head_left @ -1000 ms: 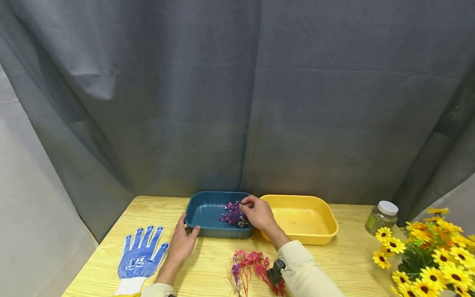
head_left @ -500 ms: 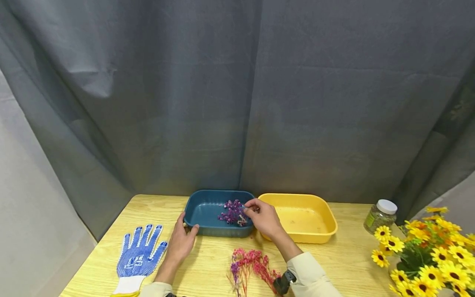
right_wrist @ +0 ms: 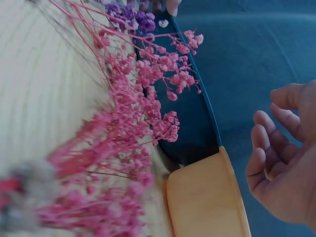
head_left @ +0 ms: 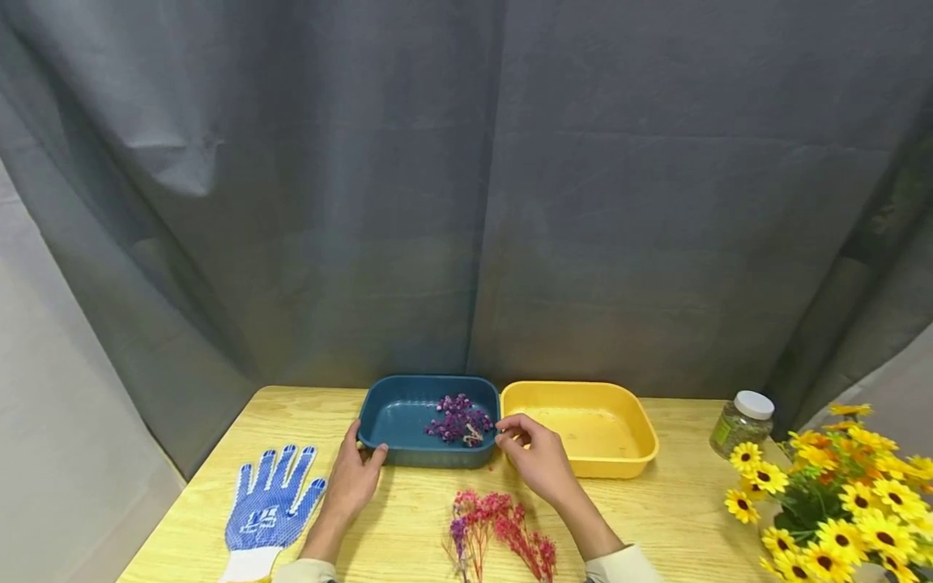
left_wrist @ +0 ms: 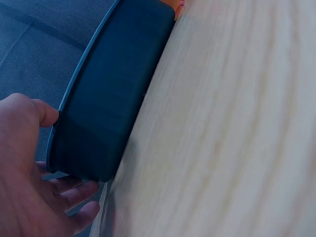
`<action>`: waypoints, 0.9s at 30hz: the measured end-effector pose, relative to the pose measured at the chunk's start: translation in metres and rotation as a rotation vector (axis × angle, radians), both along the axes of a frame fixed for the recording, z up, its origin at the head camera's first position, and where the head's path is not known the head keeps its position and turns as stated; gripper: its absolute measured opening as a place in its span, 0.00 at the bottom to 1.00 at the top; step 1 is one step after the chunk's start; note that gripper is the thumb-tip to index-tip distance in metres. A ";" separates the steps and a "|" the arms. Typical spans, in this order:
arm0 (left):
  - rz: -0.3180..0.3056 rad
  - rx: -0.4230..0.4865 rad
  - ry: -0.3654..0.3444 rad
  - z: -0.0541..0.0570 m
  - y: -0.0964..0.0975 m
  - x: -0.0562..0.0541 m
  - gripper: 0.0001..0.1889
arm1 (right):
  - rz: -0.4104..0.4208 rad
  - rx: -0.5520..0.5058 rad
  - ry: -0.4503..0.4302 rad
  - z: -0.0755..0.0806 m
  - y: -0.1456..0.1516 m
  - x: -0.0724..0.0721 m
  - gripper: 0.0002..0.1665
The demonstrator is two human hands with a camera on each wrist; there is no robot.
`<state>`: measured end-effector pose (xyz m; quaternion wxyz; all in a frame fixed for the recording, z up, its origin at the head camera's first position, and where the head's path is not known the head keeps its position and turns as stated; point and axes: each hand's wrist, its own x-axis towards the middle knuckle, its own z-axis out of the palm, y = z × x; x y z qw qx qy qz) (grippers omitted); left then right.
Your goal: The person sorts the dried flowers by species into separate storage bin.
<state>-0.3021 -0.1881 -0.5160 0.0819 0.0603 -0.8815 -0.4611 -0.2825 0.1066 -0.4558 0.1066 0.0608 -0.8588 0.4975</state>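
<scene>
My left hand (head_left: 352,479) grips the front left corner of a dark blue plastic basin (head_left: 430,460). In the left wrist view, the thumb touches the basin's rim (left_wrist: 74,84) and the fingers bend round its end. A bunch of purple dried flowers (head_left: 457,421) lies inside, at the right end, with a pale tie near its stems. Just right of that basin, my right hand (head_left: 543,461) hovers before the yellow basin (head_left: 612,468), its fingers loosely curled around nothing. Pink dried flowers (head_left: 503,518) lie on the table in front, beside a few purple sprigs (head_left: 458,538).
A blue and white work glove (head_left: 270,510) lies flat on the wooden table (head_left: 408,534) at left. Toward the right stand a jar (head_left: 742,425) with a white lid and a bouquet of yellow flowers (head_left: 849,506). A grey curtain (head_left: 466,202) hangs behind.
My right hand has let go of the purple flowers and drawn back toward the right and nearer to me. The left hand stays on the blue basin.
</scene>
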 end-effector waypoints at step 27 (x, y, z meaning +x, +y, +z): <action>-0.006 -0.029 -0.007 -0.001 0.000 0.002 0.40 | 0.170 0.139 0.004 -0.030 -0.018 0.050 0.06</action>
